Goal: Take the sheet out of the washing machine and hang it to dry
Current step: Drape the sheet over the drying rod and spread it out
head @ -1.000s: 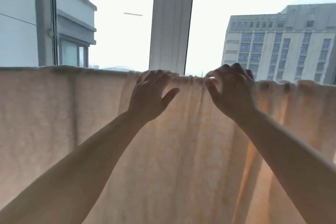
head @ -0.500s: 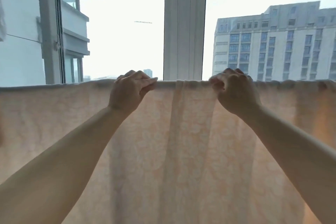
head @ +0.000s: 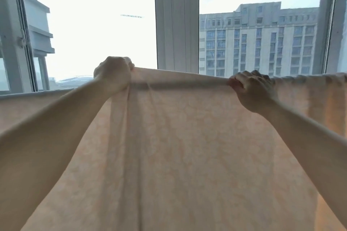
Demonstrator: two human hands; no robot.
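The sheet hangs over a rail, filling the lower frame below the window frame. Left hand and right hand each clutch its top fold, stretched taut between them. Step judged: spreading the hung sheet. Next move calls for sliding the bunched fabric at right outward.

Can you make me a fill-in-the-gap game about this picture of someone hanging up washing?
1. Both hands grip the top edge of the ____.
2. The left hand is held ____ than the right hand.
3. Behind the sheet is a big ____, showing a tall building outside.

Missing words: sheet; higher; window
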